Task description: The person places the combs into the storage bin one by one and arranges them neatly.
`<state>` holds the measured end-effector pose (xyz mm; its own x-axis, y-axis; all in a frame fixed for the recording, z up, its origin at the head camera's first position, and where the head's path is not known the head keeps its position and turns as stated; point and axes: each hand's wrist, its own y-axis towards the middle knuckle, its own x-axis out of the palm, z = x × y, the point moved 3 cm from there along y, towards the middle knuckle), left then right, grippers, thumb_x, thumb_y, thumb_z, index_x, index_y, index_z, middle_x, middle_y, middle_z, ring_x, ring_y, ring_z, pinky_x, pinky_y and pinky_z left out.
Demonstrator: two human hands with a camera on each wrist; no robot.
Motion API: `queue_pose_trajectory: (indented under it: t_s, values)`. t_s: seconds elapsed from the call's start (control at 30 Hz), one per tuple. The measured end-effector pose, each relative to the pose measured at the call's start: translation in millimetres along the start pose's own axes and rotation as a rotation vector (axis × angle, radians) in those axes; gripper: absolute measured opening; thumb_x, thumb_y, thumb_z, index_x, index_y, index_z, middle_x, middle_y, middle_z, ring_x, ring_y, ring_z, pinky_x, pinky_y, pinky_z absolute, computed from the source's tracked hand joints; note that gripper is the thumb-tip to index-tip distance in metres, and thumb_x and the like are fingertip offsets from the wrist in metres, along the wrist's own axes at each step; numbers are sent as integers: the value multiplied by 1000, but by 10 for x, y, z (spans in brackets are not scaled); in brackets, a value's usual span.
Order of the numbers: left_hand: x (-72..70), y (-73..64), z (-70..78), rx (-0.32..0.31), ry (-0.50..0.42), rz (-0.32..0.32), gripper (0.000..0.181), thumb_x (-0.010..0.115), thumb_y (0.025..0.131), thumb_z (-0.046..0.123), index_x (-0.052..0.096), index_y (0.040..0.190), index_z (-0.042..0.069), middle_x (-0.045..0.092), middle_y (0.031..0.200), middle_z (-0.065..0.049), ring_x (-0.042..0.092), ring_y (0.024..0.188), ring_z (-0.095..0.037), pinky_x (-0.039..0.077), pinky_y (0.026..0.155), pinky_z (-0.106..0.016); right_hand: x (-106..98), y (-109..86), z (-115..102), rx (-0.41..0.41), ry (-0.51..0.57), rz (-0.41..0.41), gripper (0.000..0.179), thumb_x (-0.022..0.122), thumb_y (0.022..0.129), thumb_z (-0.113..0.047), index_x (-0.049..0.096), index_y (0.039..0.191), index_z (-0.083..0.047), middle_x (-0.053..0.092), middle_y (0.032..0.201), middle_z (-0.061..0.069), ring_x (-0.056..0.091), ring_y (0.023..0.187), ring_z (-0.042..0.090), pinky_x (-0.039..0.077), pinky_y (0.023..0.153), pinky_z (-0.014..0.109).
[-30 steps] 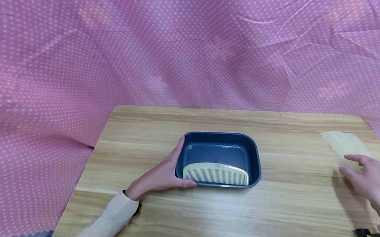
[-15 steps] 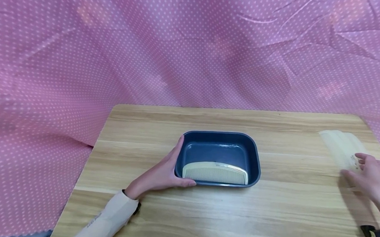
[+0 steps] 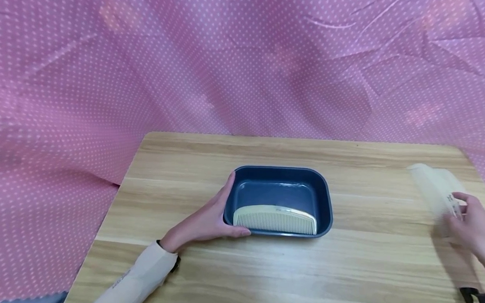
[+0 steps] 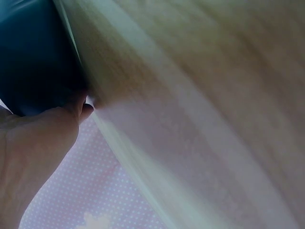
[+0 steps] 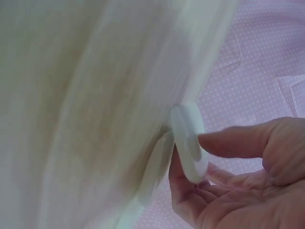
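Note:
My left hand [image 3: 213,223] grips the left end of a dark blue rectangular tub [image 3: 326,202], its thumb along the near rim. In the left wrist view that hand [image 4: 45,143] lies against the tub's dark wall [image 4: 38,62]. A cream comb [image 3: 274,220] leans inside along the near wall, teeth down. At the table's right, my right hand [image 3: 473,227] pinches a pale comb [image 5: 188,140] between thumb and fingers; it looks blurred in the head view. Beside it, a second pale comb [image 5: 157,167] lies against the table in the right wrist view.
The wood-grain table [image 3: 373,254] has rounded far corners. A pink polka-dot cloth [image 3: 239,70] hangs behind it and down its left side. The combs at the right lie near the table's right edge.
My right hand has shifted slightly right over the combs, and its thumb and fingers have closed on one, which now looks blurred. My left hand and the tub stay put.

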<state>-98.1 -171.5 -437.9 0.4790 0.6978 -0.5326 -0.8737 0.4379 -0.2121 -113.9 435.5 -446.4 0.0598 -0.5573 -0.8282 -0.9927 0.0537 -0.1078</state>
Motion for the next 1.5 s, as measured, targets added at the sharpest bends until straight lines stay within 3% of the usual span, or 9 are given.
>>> queue_pose_trajectory:
  t_s: [0.1, 0.17, 0.23, 0.4, 0.5, 0.73, 0.83, 1.2, 1.5]
  values:
    - [-6, 11, 6, 0, -3, 1, 144, 93, 81, 61, -18, 172, 43, -3, 180, 12, 12, 164, -21, 29, 123, -66, 7, -4, -4, -31, 71, 34, 58, 52, 104, 3, 28, 153, 24, 54, 114, 49, 47, 78, -9, 49, 55, 21]
    - [-8, 14, 8, -1, -6, -2, 144, 93, 81, 61, -18, 172, 43, -3, 180, 12, 12, 164, -21, 28, 123, -65, 18, -16, -11, -34, 124, 49, 56, 51, 106, 4, 29, 154, 23, 56, 113, 45, 44, 80, -16, 48, 57, 17]
    - [-8, 15, 7, -1, -8, -3, 144, 93, 81, 60, -18, 171, 43, -2, 180, 12, 12, 164, -21, 27, 124, -65, 35, -34, -14, -37, 183, 59, 54, 51, 107, 4, 33, 157, 17, 65, 107, 25, 46, 83, -17, 49, 61, 14]
    - [-2, 14, 3, 5, -7, -1, 145, 93, 81, 60, -18, 172, 41, -1, 181, 10, 13, 164, -21, 28, 123, -66, 81, -103, -52, -63, 430, 61, 56, 55, 108, 7, 52, 147, -34, 59, 102, -26, 58, 87, -12, 50, 68, 11]
    - [1, 10, 1, 4, -5, 2, 146, 94, 81, 61, -17, 173, 39, -1, 181, 10, 13, 164, -21, 28, 123, -66, 106, -125, -111, -82, 567, 64, 63, 56, 107, 11, 54, 136, -45, 62, 101, -22, 62, 86, -7, 50, 68, 11]
    - [2, 6, 3, -4, -5, 2, 145, 94, 81, 60, -18, 172, 42, -2, 181, 11, 12, 164, -21, 27, 123, -66, 147, -157, -270, -80, 599, 54, 55, 59, 111, 1, 57, 150, -38, 60, 109, -15, 62, 91, -5, 49, 74, 9]
    - [3, 11, -2, -3, -5, 1, 145, 94, 81, 61, -18, 172, 43, -2, 181, 11, 12, 164, -21, 27, 124, -66, 168, -148, -344, -95, 694, 52, 52, 62, 110, 0, 60, 153, -30, 64, 112, -14, 64, 95, -4, 50, 77, 8]
    - [6, -15, -20, -8, -8, 11, 145, 94, 81, 60, -17, 172, 42, -1, 180, 13, 12, 164, -20, 28, 123, -66, 270, -73, -622, -76, 921, 39, 44, 68, 107, 0, 68, 146, -21, 66, 111, -8, 66, 96, 0, 50, 80, 9]
    - [5, 1, 2, 7, -16, 5, 144, 94, 82, 58, -16, 173, 40, -1, 181, 10, 12, 164, -21, 27, 123, -67, 344, -106, -756, -94, 957, 45, 42, 68, 106, 3, 71, 144, -17, 72, 110, -10, 67, 98, 0, 51, 80, 9]
